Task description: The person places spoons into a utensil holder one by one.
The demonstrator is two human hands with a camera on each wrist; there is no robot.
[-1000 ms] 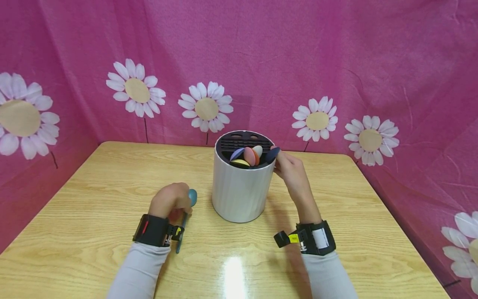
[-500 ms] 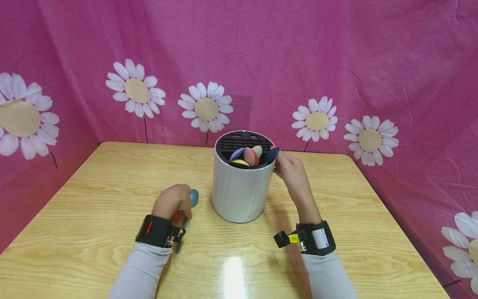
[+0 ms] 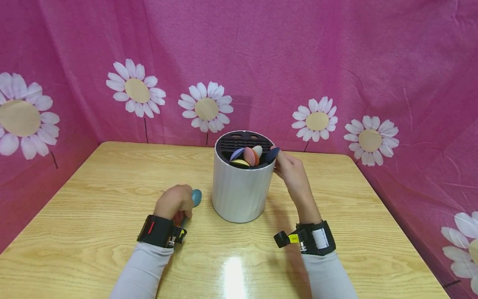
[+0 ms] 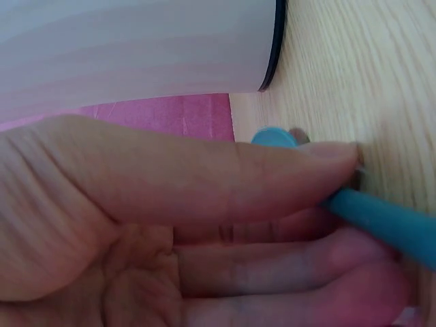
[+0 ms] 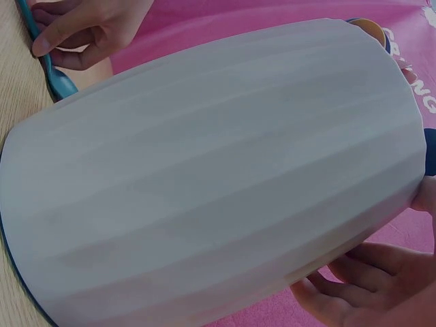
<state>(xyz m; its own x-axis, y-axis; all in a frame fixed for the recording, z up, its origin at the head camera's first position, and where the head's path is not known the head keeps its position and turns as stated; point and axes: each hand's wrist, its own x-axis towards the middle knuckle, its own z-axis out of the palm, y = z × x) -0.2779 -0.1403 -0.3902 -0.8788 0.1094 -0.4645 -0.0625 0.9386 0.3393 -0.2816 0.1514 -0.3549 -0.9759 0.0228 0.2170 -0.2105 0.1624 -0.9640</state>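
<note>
My left hand (image 3: 172,202) pinches a teal spoon (image 3: 196,197) by its handle, low over the table. In the left wrist view the handle (image 4: 388,221) passes between thumb and fingers. A white ribbed utensil holder (image 3: 240,193) with a black top stands upright at the middle of the table. At its right rim my right hand (image 3: 293,174) grips it, fingers along the outer wall in the right wrist view and thumb near the rim. Beside that thumb a navy utensil head (image 3: 272,155) sticks out of the holder; its lower part is hidden inside.
Several coloured heads, among them a pink one (image 3: 249,156) and a yellow one (image 3: 240,162), show in the holder's front opening. Slots and holes mark the back of its top. A pink flowered cloth (image 3: 261,62) hangs behind the wooden table (image 3: 123,174).
My left hand has shifted slightly right, and the teal spoon's head has moved a little right with it, toward the holder. The right hand and the holder have stayed put.
</note>
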